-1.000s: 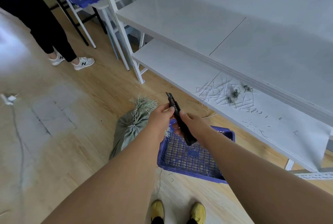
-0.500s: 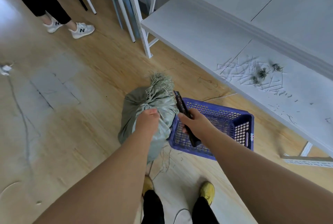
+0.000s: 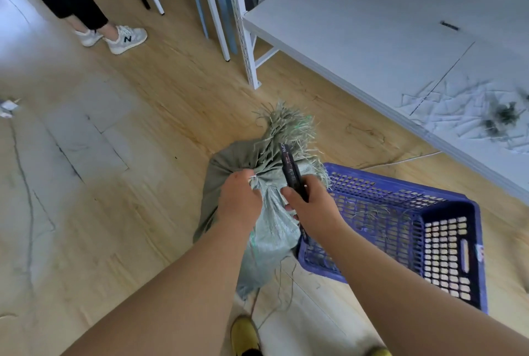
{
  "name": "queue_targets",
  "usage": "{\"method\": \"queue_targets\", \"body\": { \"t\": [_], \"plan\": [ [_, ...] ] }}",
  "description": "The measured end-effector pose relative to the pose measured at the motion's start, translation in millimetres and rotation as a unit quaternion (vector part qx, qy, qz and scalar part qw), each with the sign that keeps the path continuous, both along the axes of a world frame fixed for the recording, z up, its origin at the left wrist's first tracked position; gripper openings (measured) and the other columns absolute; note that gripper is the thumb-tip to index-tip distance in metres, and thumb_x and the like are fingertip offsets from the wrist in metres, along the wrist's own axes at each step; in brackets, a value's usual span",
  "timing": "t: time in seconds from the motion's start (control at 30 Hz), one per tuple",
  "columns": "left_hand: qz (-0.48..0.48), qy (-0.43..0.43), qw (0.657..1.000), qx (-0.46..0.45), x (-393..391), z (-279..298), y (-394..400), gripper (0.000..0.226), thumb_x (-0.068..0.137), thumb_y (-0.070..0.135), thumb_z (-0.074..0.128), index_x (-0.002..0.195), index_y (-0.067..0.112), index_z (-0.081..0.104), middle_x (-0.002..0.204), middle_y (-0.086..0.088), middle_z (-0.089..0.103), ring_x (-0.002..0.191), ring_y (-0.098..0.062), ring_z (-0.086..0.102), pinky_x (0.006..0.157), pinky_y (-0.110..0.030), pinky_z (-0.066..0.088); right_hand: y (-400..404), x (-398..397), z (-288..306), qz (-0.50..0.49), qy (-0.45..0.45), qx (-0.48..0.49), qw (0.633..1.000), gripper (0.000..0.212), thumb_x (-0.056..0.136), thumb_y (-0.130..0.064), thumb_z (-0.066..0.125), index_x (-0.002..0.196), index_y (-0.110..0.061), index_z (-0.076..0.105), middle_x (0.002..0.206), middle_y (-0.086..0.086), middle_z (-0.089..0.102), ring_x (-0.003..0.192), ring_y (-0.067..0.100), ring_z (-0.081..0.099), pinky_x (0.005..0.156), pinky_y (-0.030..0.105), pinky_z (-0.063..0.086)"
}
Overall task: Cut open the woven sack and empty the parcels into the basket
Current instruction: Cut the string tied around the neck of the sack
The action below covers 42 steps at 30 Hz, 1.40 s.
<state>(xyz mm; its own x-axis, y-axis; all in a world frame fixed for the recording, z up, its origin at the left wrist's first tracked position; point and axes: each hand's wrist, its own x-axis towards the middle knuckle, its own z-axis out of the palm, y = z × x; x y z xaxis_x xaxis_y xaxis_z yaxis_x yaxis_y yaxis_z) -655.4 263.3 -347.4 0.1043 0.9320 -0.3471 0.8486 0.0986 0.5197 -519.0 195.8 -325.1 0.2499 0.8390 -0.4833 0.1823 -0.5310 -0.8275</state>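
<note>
A grey-green woven sack [image 3: 272, 229] stands on the wooden floor, its neck tied and its top frayed into loose strands. My left hand [image 3: 239, 201] grips the bunched neck of the sack. My right hand [image 3: 310, 206] holds a black utility knife [image 3: 290, 171], which points up along the frayed top, right beside the neck. A blue plastic basket [image 3: 446, 209] sits on the floor just right of the sack, with only some loose strands inside. No parcels show.
A low white shelf unit [image 3: 372, 40] with cut strands on it runs along the right. Its white upright post [image 3: 246, 40] stands beyond the sack. Another person's legs and sneakers [image 3: 120, 37] are at the upper left. My yellow shoes [image 3: 246, 335] are below the sack.
My view has dropped closer to the sack. My left hand came off the knife and took hold of the sack's neck, and my right hand has brought the knife next to the tied neck.
</note>
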Motion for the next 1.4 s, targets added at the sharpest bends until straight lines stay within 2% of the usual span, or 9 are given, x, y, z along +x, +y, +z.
{"method": "queue_targets", "body": {
  "t": [0.23,0.4,0.57,0.7,0.83,0.97,1.07,1.23,1.4],
  "plan": [
    [-0.082,0.164,0.968,0.173,32,-119,16,0.097,0.082,0.035,0.072,0.151,0.032,0.004,0.157,-0.006,0.016,0.145,-0.028,0.016,0.118,-0.045,0.017,31,11,-110,0.026,-0.101,0.072,0.992,0.014,0.095,-0.037,0.051,0.102,-0.033,0.04,0.083,-0.002,0.065,0.071,0.019,0.061,0.064,0.039,0.051],
    [-0.1,0.2,0.94,0.26,45,-170,50,0.088,0.08,0.043,0.069,0.148,0.034,0.012,0.147,-0.006,0.035,0.133,-0.029,0.037,0.108,-0.052,0.029,63,20,-164,0.041,-0.175,0.148,0.973,0.017,0.097,-0.033,0.049,0.108,-0.023,0.04,0.084,-0.001,0.06,0.074,0.023,0.058,0.057,0.034,0.043],
    [-0.051,0.149,0.957,0.245,54,-187,88,0.063,0.088,0.037,0.06,0.142,0.028,0.03,0.122,-0.009,0.057,0.111,-0.033,0.054,0.074,-0.04,0.044,95,31,-192,0.042,-0.188,0.201,0.961,0.025,0.096,-0.033,0.051,0.112,-0.015,0.044,0.088,0.003,0.057,0.081,0.028,0.057,0.065,0.035,0.043],
    [0.037,0.031,0.974,0.22,54,-189,101,0.034,0.091,0.028,0.055,0.124,0.019,0.052,0.108,-0.011,0.067,0.098,-0.035,0.062,0.073,-0.035,0.048,91,42,-201,0.028,-0.207,0.234,0.949,0.026,0.093,-0.036,0.054,0.11,-0.017,0.049,0.094,0.004,0.057,0.085,0.025,0.056,0.066,0.031,0.038],
    [0.18,-0.126,0.962,0.162,49,-185,91,0.037,0.091,0.023,0.059,0.123,0.014,0.045,0.112,-0.008,0.063,0.09,-0.029,0.061,0.068,-0.027,0.04,86,45,-190,0.038,-0.175,0.232,0.956,0.022,0.095,-0.036,0.052,0.108,-0.019,0.045,0.084,0.003,0.061,0.076,0.024,0.058,0.057,0.03,0.04],
    [0.157,-0.151,0.968,0.124,42,-188,75,0.013,0.095,0.017,0.049,0.106,0.022,0.048,0.098,-0.005,0.062,0.074,-0.021,0.058,0.054,-0.029,0.04,103,37,-179,0.086,-0.18,0.243,0.949,0.017,0.095,-0.035,0.052,0.104,-0.023,0.044,0.078,-0.002,0.057,0.068,0.014,0.054,0.053,0.025,0.035],
    [0.071,-0.186,0.974,0.111,30,-188,54,0.025,0.093,0.03,0.058,0.117,0.026,0.055,0.108,0.002,0.061,0.085,-0.016,0.057,0.067,-0.029,0.041,111,31,-183,0.124,-0.169,0.233,0.95,0.015,0.093,-0.036,0.054,0.1,-0.024,0.046,0.074,-0.006,0.052,0.069,0.015,0.053,0.06,0.028,0.039],
    [-0.054,-0.096,0.989,0.097,6,-195,22,0.099,0.07,0.034,0.082,0.15,0.025,0.024,0.14,-0.002,0.046,0.125,-0.02,0.049,0.101,-0.029,0.04,104,24,-195,0.149,-0.077,0.184,0.969,0.008,0.093,-0.037,0.057,0.087,-0.031,0.054,0.076,-0.002,0.061,0.067,0.014,0.057,0.07,0.032,0.049],
    [0.019,-0.058,0.987,0.146,-4,-218,22,0.09,0.073,0.03,0.078,0.149,0.021,0.029,0.138,-0.008,0.05,0.123,-0.026,0.05,0.097,-0.032,0.04,90,15,-217,0.033,-0.046,0.224,0.973,0.017,0.082,-0.031,0.073,0.088,-0.024,0.059,0.076,-0.002,0.063,0.061,0.009,0.058,0.062,0.028,0.048]
  ]
}}
